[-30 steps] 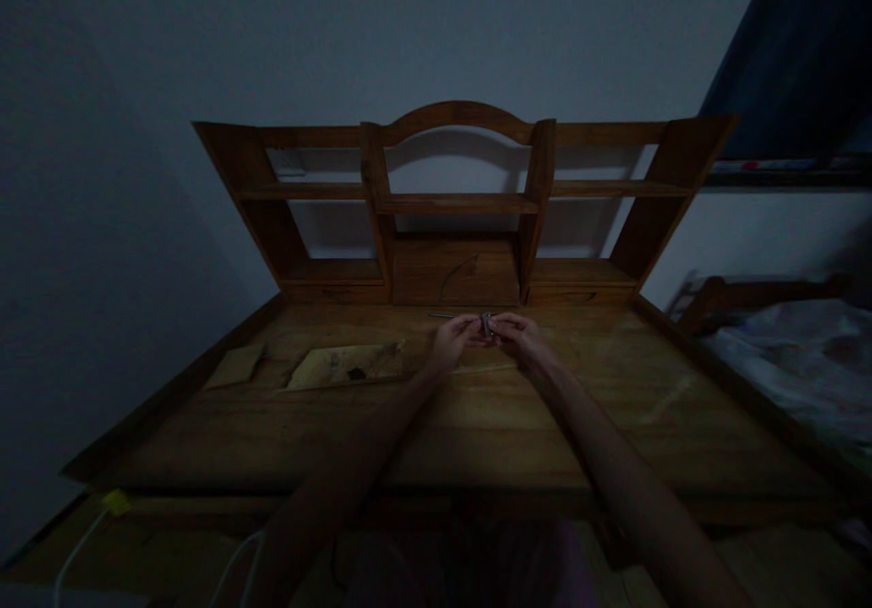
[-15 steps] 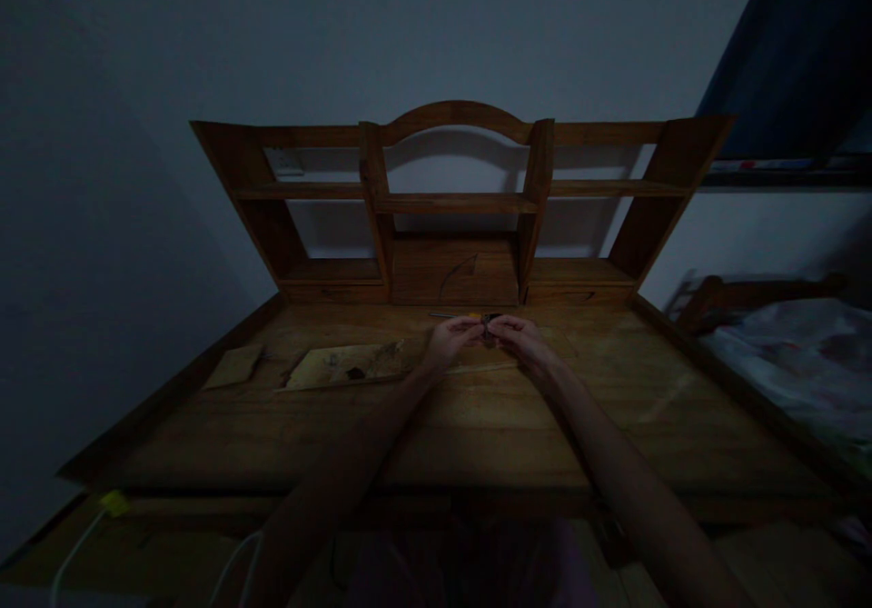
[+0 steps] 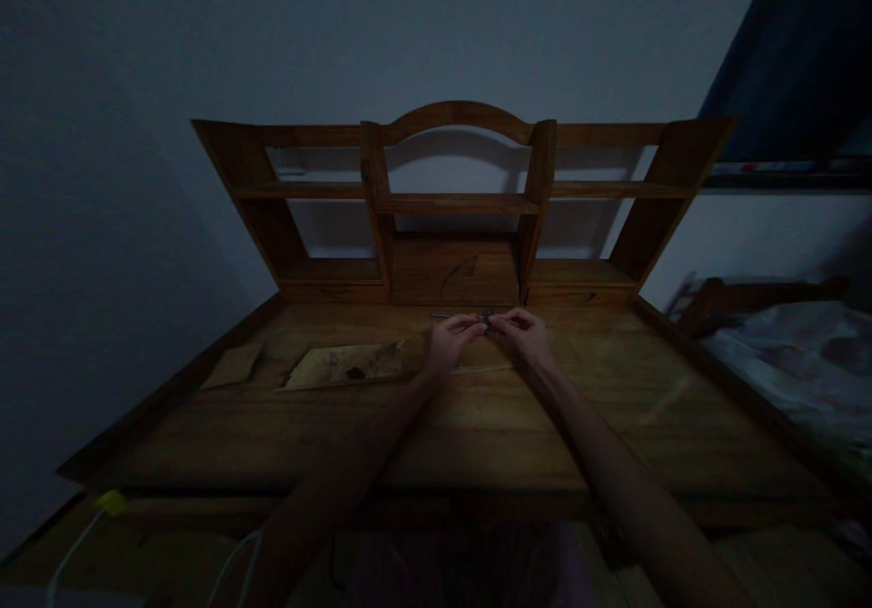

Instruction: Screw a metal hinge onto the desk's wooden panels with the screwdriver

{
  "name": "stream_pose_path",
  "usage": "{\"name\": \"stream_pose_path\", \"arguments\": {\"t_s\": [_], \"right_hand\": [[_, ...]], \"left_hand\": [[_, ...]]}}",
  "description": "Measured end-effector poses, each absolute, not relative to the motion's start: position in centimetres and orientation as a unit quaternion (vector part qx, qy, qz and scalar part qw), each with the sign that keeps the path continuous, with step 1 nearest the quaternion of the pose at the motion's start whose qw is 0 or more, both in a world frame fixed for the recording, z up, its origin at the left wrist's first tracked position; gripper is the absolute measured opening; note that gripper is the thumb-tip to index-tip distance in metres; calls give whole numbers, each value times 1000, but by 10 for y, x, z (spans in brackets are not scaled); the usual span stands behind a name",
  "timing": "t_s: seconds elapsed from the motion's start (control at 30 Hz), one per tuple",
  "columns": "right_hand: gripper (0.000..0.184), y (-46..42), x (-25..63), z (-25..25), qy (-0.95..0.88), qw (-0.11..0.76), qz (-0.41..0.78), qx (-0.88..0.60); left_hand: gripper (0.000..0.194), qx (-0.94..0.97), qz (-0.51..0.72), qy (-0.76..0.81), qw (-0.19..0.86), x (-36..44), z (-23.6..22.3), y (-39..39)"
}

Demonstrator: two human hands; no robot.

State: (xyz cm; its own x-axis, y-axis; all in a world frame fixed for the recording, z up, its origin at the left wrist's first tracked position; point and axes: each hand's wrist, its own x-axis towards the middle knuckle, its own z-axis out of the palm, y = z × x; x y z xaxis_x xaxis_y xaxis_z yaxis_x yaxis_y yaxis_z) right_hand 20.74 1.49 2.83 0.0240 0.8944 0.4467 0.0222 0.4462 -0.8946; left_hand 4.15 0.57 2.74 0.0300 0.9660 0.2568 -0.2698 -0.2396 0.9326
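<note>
Near the back of the wooden desk (image 3: 490, 426), my left hand (image 3: 450, 340) and my right hand (image 3: 523, 333) meet with pinched fingers. Between their fingertips is a small dark, partly shiny object (image 3: 486, 319), too small and dim to name. Both hands are closed on it, one from each side. Just behind my left hand lies a thin tool with a metal shaft (image 3: 440, 314), perhaps a screwdriver; its yellowish end is partly hidden by my fingers.
A torn, stained piece of cardboard (image 3: 344, 364) lies left of my hands, with a smaller flat piece (image 3: 232, 365) farther left. A wooden shelf unit (image 3: 456, 204) rises along the back. At the lower left a white cable with a yellow end (image 3: 111, 502) hangs by the edge.
The small object has turned slightly between my fingertips and shows a different side. My right hand's fingers have shifted and bent a little more. Everything else stays where it was.
</note>
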Motion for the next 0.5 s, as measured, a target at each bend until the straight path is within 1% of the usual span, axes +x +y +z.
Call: {"name": "stream_pose_path", "arguments": {"t_s": [0.17,0.33,0.5], "right_hand": [[30,14,205,27,-603,607,375,-358],[25,13,205,27,-620,605,351,-356],[26,14,206,26,-627,604,332,-362]], "left_hand": [[45,491,598,335,537,41,30,3],[47,472,613,322,546,42,29,5],[46,467,613,314,555,42,25,9]]}}
